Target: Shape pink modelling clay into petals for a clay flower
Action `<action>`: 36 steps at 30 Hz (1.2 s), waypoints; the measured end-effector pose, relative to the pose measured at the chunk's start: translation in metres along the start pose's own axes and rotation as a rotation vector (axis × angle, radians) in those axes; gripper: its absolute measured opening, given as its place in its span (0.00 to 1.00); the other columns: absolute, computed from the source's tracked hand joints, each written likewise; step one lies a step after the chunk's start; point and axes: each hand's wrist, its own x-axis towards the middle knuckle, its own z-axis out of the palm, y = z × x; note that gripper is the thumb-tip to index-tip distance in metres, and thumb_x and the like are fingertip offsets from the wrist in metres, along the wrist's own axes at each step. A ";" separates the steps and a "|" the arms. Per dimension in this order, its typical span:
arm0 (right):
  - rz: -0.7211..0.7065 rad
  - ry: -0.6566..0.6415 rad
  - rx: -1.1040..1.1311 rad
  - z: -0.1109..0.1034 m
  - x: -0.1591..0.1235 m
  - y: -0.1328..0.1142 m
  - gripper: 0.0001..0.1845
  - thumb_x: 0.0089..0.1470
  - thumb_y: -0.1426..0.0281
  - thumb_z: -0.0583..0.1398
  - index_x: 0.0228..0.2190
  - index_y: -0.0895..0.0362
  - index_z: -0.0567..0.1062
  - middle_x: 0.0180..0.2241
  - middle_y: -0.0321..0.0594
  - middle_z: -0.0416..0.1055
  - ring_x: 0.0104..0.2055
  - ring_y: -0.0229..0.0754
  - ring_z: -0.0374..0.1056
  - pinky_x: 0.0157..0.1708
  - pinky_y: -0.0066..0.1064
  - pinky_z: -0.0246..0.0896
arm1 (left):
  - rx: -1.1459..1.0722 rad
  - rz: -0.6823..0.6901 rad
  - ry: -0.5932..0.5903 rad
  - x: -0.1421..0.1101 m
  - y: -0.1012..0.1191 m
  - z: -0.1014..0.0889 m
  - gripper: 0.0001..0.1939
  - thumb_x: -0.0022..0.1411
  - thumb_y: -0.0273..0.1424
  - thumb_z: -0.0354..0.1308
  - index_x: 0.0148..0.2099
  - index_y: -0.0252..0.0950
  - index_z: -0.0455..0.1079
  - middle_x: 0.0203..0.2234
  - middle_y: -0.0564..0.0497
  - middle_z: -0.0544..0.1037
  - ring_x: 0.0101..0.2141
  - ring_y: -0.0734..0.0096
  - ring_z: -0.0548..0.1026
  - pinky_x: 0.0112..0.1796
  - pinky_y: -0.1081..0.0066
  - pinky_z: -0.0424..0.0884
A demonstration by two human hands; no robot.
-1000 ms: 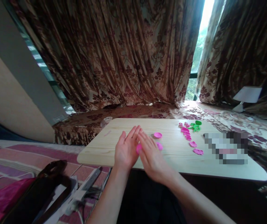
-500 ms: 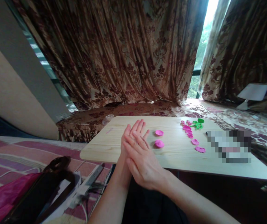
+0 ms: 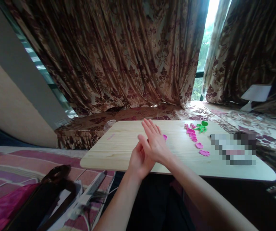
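Over the front part of the pale wooden table (image 3: 111, 150), my two hands are laid together palm to palm. My right hand (image 3: 156, 142) is on top, its fingers stretched out flat and pointing away from me. Underneath lies my left hand (image 3: 140, 162), with its fingers mostly covered by the right. Whether anything is between the palms is hidden. Just past the right hand shows the edge of a pink clay disc (image 3: 164, 137). Further right are several flattened pink clay pieces (image 3: 199, 145) in a row, with a green clay leaf shape (image 3: 202, 127) at their far end.
A blurred-out flat object (image 3: 234, 149) lies on the table's right side. A clear container (image 3: 109, 125) stands by the far left corner. To the left, a power strip (image 3: 89, 189) and a dark bag (image 3: 39, 199) rest on the striped bedding. A white lamp (image 3: 257, 93) stands at the back right.
My right hand has slid forward over the left, which has drawn back towards me. The hands now cover the nearer pink disc. The view has shifted slightly.
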 end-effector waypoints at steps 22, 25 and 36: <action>0.050 0.069 -0.027 -0.008 -0.010 0.015 0.28 0.57 0.68 0.49 0.58 0.59 0.55 0.62 0.43 0.48 0.65 0.46 0.35 0.61 0.48 0.33 | -0.011 -0.097 -0.091 0.015 -0.018 0.001 0.22 0.64 0.38 0.40 0.51 0.34 0.68 0.53 0.45 0.69 0.57 0.63 0.60 0.54 0.60 0.58; -0.111 -0.086 -0.014 -0.008 -0.019 0.006 0.29 0.55 0.74 0.48 0.59 0.62 0.53 0.62 0.44 0.47 0.65 0.45 0.37 0.61 0.45 0.36 | -0.058 -0.065 -0.068 0.018 -0.010 -0.002 0.23 0.63 0.39 0.42 0.56 0.34 0.61 0.57 0.45 0.63 0.59 0.64 0.56 0.56 0.60 0.54; -0.172 -0.095 -0.042 -0.021 0.001 -0.009 0.29 0.56 0.74 0.47 0.59 0.61 0.53 0.62 0.43 0.47 0.65 0.43 0.38 0.61 0.44 0.38 | 0.001 0.058 -0.080 0.003 0.018 0.021 0.23 0.64 0.37 0.39 0.58 0.37 0.59 0.60 0.48 0.58 0.60 0.65 0.53 0.56 0.61 0.55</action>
